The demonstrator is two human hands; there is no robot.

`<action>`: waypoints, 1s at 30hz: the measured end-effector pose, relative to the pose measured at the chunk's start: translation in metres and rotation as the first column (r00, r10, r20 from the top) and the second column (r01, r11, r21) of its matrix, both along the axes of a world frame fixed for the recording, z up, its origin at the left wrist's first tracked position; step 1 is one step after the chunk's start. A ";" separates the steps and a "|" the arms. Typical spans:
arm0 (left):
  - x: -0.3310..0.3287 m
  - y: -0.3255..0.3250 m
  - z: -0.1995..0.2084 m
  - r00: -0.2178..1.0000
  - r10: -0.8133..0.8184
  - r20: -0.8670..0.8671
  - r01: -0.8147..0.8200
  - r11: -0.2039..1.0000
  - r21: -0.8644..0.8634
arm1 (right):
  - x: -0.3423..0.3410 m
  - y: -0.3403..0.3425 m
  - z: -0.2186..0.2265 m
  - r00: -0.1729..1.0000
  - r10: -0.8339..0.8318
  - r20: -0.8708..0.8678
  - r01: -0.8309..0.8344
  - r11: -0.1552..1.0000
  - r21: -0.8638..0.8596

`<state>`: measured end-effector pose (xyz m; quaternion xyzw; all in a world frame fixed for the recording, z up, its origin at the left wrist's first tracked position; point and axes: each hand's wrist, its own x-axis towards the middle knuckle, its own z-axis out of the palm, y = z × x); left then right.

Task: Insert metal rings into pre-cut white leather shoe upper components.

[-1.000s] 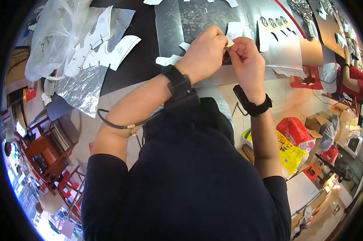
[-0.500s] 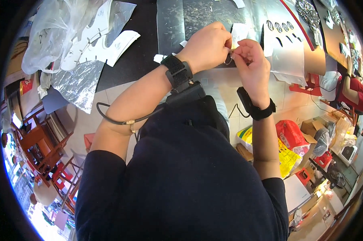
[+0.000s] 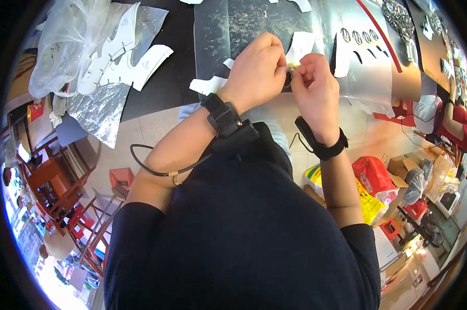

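My left hand (image 3: 257,70) is above the table's near edge, fingers bent inward and closed. Facing it, my right hand (image 3: 316,85) has its thumb and forefinger pinched together. Between the two sets of fingertips is a small dark curved piece (image 3: 288,78), mostly covered, so its kind is unclear. Just beyond the fingers lies a white cut-out piece (image 3: 300,44). Another white piece (image 3: 207,85) rests by my left wrist. To the right, several dark oval rings (image 3: 356,37) form a row, with thin dark curved strips (image 3: 357,57) below them.
A clear plastic sheet (image 3: 213,46) covers part of the dark table (image 3: 176,82). Clear bags (image 3: 63,41) and white shaped pieces (image 3: 153,62) lie at left. A red strip (image 3: 381,31) and metal chain-like parts (image 3: 397,18) are at far right. Another person's arm (image 3: 448,111) shows beyond.
My left hand has shifted slightly left and down, uncovering more of the white piece by its wrist. My right hand has moved slightly left, its fingers more curled. Both hands stay together around the small piece.
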<state>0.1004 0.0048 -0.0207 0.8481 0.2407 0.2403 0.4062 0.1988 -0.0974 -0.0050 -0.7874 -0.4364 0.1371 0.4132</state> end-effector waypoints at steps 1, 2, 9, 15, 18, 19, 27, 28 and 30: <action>-0.001 0.000 0.000 1.000 0.000 0.008 0.000 1.000 -0.012 | 0.000 0.000 0.000 1.000 0.022 0.003 -0.022 1.000 0.010; -0.001 -0.001 0.000 1.000 0.005 0.009 -0.005 1.000 -0.012 | 0.001 0.000 0.001 1.000 0.027 0.004 -0.027 1.000 0.010; -0.003 -0.001 0.000 0.998 -0.024 0.050 0.024 1.000 0.009 | 0.008 0.002 0.010 0.972 0.202 0.123 -0.200 0.979 -0.028; -0.001 -0.001 -0.003 0.993 -0.051 0.109 0.052 0.999 -0.004 | 0.010 0.002 0.006 0.978 0.188 0.089 -0.186 0.982 -0.039; -0.002 -0.003 -0.003 0.989 -0.045 0.144 0.029 0.994 0.108 | 0.007 0.002 0.005 0.987 0.154 0.051 -0.153 0.988 -0.030; -0.001 -0.003 -0.003 0.987 -0.044 0.155 0.018 0.986 0.165 | 0.006 0.002 0.006 0.990 0.137 0.036 -0.137 0.990 -0.027; 0.001 -0.004 0.001 0.994 -0.035 0.104 0.027 0.997 0.074 | 0.007 0.002 0.007 0.981 0.169 0.097 -0.170 0.985 0.008; 0.001 -0.003 0.003 0.995 -0.030 0.094 0.025 0.998 0.054 | 0.007 0.002 0.008 0.977 0.177 0.120 -0.177 0.984 -0.004; 0.001 -0.004 0.007 0.996 -0.028 0.079 0.029 1.000 -0.001 | 0.006 0.002 0.007 0.953 0.186 0.237 -0.192 0.981 0.002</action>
